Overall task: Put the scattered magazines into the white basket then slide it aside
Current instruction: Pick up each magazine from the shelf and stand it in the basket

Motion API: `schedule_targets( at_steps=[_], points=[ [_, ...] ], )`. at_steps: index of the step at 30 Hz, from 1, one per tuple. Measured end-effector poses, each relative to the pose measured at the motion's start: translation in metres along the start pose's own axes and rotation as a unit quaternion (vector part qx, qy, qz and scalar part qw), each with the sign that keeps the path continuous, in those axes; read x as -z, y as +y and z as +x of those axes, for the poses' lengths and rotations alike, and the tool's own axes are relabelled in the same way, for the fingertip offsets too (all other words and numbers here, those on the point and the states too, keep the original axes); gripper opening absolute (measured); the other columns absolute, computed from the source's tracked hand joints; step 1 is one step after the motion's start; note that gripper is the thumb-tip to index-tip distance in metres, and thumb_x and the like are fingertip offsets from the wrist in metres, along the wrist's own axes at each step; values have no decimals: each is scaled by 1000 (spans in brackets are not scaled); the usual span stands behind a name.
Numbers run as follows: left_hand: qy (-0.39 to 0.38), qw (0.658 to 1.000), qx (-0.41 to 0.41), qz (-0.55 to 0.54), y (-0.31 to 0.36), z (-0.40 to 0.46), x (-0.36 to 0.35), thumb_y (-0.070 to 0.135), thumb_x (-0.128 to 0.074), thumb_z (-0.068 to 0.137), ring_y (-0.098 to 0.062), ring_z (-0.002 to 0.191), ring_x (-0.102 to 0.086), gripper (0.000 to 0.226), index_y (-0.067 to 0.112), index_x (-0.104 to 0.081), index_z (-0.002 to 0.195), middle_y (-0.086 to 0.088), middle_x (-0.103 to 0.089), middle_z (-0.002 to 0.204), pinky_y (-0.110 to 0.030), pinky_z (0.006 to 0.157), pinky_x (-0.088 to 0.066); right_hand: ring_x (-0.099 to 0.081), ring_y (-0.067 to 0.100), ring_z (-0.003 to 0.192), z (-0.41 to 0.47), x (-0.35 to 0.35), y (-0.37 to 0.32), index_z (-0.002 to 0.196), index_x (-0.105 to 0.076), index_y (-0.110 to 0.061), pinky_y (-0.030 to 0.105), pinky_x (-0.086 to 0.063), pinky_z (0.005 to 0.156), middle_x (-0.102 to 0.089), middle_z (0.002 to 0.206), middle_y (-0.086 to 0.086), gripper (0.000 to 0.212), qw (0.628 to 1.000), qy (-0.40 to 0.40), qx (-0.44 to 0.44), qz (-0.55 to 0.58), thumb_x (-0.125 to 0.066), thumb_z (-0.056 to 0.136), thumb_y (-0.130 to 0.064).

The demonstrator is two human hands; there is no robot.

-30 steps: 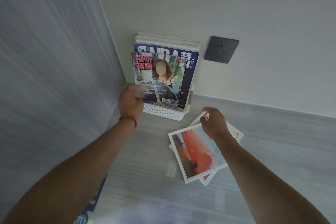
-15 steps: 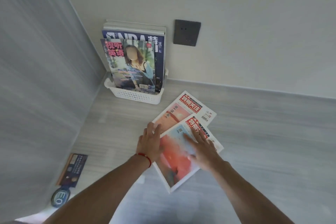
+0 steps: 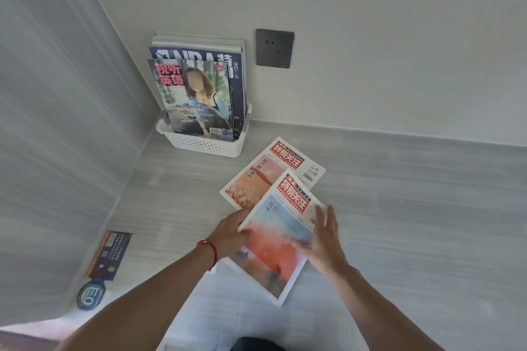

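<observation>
A white perforated basket (image 3: 205,145) stands in the corner of the floor with several magazines upright in it; the front one (image 3: 196,100) shows a woman on its cover. Two magazines with red titles lie overlapping on the floor. My left hand (image 3: 229,234) grips the left edge of the top magazine (image 3: 278,239), thumb on its cover. My right hand (image 3: 323,238) holds that magazine's right edge, fingers spread. The top magazine's edge looks slightly raised. The lower magazine (image 3: 256,179) lies partly under it, toward the basket.
A dark wall socket (image 3: 274,48) sits to the right of the basket. Grey walls meet at the corner behind the basket. A dark leaflet (image 3: 109,253) and a round blue badge (image 3: 91,295) lie on the floor by the left wall.
My left hand came back from the basket to the floor magazines. Both hands moved from resting flat on the top magazine to gripping its two side edges.
</observation>
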State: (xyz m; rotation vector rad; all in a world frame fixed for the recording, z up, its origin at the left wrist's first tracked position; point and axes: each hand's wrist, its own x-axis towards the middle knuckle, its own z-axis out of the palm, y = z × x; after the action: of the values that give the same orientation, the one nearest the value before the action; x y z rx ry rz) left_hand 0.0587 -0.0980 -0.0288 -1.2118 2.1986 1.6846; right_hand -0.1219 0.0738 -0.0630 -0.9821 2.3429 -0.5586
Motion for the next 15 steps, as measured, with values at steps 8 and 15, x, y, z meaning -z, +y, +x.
schedule_targets(
  at_steps=[8,15],
  points=[
    [54,957,-2,-285,-3,-19,43,2,-67,95,-35,115,-68,50,28,-60,137,-11,-67,129,-54,74,-64,-73,11,94,12,25,-55,141,-52,-25,31,-58,77,-74,114,-8,56,937,21,-86,338,-75,91,-37],
    [92,935,-29,-341,3,-9,111,19,-65,99,-31,105,-75,24,28,-74,119,-10,-76,120,-52,86,-62,-75,31,101,48,67,-134,122,-72,-22,57,-59,90,-79,111,5,27,935,5,37,352,-62,100,-11]
  ],
)
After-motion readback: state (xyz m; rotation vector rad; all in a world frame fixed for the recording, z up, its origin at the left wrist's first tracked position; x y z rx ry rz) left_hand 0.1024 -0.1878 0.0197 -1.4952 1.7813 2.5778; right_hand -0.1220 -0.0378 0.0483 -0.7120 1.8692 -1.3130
